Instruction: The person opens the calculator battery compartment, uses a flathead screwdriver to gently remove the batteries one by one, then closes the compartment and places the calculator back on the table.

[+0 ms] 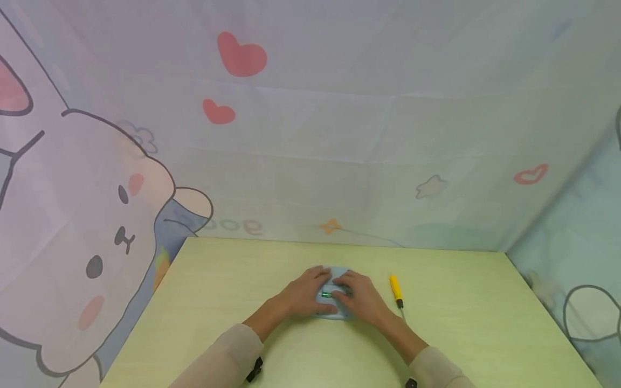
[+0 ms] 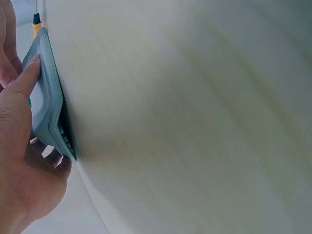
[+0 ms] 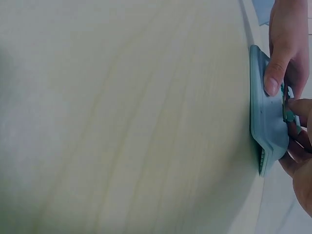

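Note:
A light-blue flat device (image 1: 335,314) with a recess in its upper face lies on the table between both hands. Small key-like squares show under its edge in the left wrist view. My left hand (image 1: 306,293) grips it from the left, thumb (image 2: 30,75) along the near side and fingers at the far side. A small green battery (image 1: 326,295) sits at the recess. From the right, my right hand (image 1: 363,296) reaches over the device with curled fingers, its thumb and fingertips pinching at the battery, which they partly hide in the right wrist view.
Right of the right hand, a screwdriver (image 1: 396,288) with a yellow handle lies on the pale yellow-green table (image 1: 233,280). Behind the table hangs a printed cloth (image 1: 310,129) with hearts and a cartoon rabbit; it also runs along the sides.

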### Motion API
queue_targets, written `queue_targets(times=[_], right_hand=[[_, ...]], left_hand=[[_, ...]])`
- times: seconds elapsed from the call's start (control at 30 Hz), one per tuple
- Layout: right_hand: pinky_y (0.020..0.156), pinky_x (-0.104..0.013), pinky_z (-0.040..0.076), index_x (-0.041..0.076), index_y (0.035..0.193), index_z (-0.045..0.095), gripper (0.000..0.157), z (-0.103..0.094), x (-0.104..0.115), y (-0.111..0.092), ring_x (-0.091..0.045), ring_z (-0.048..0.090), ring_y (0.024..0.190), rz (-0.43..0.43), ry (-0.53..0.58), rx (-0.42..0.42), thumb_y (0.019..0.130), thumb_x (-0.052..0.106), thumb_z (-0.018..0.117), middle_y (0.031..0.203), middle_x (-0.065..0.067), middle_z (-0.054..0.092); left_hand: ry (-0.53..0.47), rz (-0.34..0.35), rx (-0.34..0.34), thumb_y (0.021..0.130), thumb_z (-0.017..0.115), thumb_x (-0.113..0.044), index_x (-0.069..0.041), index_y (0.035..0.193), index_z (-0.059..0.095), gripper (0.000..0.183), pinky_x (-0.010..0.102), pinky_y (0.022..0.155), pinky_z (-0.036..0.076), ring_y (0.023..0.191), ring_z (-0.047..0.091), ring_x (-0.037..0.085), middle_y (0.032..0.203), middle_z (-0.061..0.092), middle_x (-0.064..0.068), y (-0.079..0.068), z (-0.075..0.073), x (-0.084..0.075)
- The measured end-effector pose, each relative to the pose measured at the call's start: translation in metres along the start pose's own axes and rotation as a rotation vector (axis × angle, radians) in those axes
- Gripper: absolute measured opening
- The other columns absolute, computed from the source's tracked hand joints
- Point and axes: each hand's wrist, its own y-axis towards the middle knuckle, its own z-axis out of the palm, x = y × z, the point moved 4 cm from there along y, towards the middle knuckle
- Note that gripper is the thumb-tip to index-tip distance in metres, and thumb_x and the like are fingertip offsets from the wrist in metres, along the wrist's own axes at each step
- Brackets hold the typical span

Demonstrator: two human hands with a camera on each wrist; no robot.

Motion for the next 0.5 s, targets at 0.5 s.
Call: queue_targets(times=[0.5], right_hand=[[0.093,-0.047,0.058,0.001,0.115,0.078,0.026,-0.012,-0.001,-0.001,-0.026,0.070,0.103,0.026,-0.079,0.044,0.093,0.015,0.083,0.111,-0.008,0.072]], left_hand=[[0.012,0.005,0.003,0.093,0.070,-0.067,-0.012,0.164,0.040,0.095,0.051,0.115,0.043,0.158,0.028,0.026,0.171,0.034,0.003,0.000,0.000,0.000]])
